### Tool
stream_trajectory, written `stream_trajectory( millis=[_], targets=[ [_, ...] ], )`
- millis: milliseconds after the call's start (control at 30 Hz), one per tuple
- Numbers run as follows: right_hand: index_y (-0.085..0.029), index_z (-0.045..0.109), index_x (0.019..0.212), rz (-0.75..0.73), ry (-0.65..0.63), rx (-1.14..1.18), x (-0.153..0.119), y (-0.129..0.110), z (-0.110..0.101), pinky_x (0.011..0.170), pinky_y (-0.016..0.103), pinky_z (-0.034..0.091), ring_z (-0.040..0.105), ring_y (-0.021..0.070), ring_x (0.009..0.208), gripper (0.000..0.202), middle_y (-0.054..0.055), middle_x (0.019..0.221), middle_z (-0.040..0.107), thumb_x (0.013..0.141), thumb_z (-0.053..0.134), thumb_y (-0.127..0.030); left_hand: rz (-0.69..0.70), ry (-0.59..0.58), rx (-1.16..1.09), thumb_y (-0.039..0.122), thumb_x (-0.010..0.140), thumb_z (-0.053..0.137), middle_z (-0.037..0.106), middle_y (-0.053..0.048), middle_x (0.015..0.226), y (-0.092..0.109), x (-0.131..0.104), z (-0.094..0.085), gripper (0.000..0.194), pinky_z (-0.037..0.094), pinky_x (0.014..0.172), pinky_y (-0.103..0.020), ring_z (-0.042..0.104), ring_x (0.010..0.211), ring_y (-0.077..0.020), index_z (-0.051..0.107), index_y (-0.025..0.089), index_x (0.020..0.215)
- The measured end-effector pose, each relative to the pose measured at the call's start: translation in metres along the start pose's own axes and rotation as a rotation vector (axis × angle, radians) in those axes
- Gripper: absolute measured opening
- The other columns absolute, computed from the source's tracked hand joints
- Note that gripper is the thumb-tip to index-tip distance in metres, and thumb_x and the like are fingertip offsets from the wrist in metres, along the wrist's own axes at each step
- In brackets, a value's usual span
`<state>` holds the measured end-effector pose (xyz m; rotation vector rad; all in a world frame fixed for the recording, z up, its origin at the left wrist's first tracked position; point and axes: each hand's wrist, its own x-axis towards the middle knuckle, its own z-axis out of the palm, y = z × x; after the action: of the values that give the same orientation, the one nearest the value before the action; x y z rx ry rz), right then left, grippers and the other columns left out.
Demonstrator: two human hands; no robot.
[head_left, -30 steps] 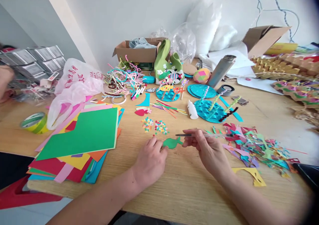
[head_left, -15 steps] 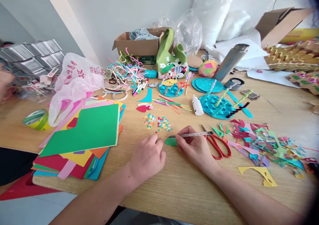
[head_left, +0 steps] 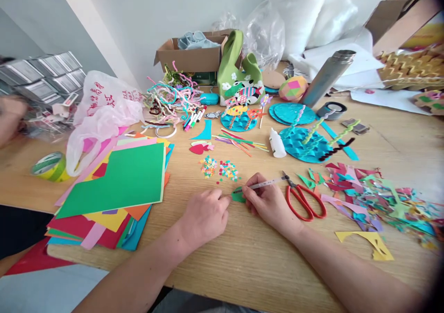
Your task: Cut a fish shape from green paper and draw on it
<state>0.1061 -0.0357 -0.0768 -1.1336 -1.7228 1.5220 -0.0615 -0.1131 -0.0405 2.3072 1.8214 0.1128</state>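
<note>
My right hand (head_left: 268, 202) is closed around a slim whitish pen (head_left: 265, 183) with dark ends. Its tip rests on a small green paper piece (head_left: 239, 196) lying flat on the table. From the left, my left hand (head_left: 208, 213) is curled, its fingertips at the left edge of that green piece. Some of the paper is hidden under my right fingers. Just above lie two little heaps of paper confetti (head_left: 228, 169). Red-handled scissors (head_left: 305, 202) rest with their blades closed, right of my right hand.
At left is a stack of coloured paper (head_left: 138, 179), beside tape (head_left: 50, 165) and a plastic bag (head_left: 100, 114). Paper scraps (head_left: 378, 197) cover the right side. Farther back are a glue bottle (head_left: 277, 143), blue discs (head_left: 307, 145), pipe cleaners (head_left: 169, 98) and a flask (head_left: 329, 77). Another person's hand (head_left: 12, 119) shows far left.
The pen's tip has come down onto the green piece, and the barrel now slants more. The view has shifted slightly; my left hand stays at the paper's edge.
</note>
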Motion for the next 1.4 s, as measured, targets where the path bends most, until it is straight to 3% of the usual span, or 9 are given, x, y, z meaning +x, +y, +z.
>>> stream_trajectory(
  millis=[333,700,1033,1400],
  targets=[
    [-0.02,0.046,0.076,0.027,-0.01,0.043,0.001,-0.002,0.0,0.033,0.017,0.034,0.046,0.0079,0.035,0.029,-0.007,0.048,0.051,0.084,0.058,-0.045,-0.044,0.011,-0.098,0.013,0.082,0.044,0.064,-0.004,0.089,-0.012,0.004,0.0,0.037,0.051,0.073,-0.032,0.063,0.078,-0.0186,0.068,0.025,0.106],
    [-0.02,0.046,0.078,0.026,-0.008,0.042,0.003,0.001,-0.001,0.032,0.016,0.035,0.048,0.0079,0.035,0.028,-0.007,0.05,0.053,0.085,0.057,-0.045,-0.03,0.084,-0.156,0.009,0.081,0.043,0.063,-0.005,0.095,-0.016,0.006,-0.002,0.038,0.05,0.08,-0.03,0.062,0.085,-0.0165,0.068,0.021,0.108],
    [-0.02,0.046,0.077,0.032,-0.004,0.039,0.004,-0.002,0.001,0.031,0.016,0.035,0.048,0.0079,0.033,0.028,-0.006,0.05,0.053,0.084,0.058,-0.044,0.018,-0.004,-0.087,0.012,0.082,0.043,0.057,-0.004,0.096,-0.014,0.005,-0.001,0.039,0.05,0.074,-0.031,0.059,0.082,-0.0175,0.066,0.025,0.111],
    [-0.02,0.046,0.076,0.031,-0.008,0.038,0.005,-0.001,0.0,0.03,0.016,0.034,0.047,0.0079,0.033,0.029,-0.006,0.049,0.053,0.084,0.058,-0.045,0.028,-0.01,-0.048,0.012,0.084,0.044,0.055,-0.004,0.093,-0.014,0.006,-0.002,0.036,0.048,0.07,-0.029,0.057,0.08,-0.0168,0.066,0.025,0.109]
  ],
)
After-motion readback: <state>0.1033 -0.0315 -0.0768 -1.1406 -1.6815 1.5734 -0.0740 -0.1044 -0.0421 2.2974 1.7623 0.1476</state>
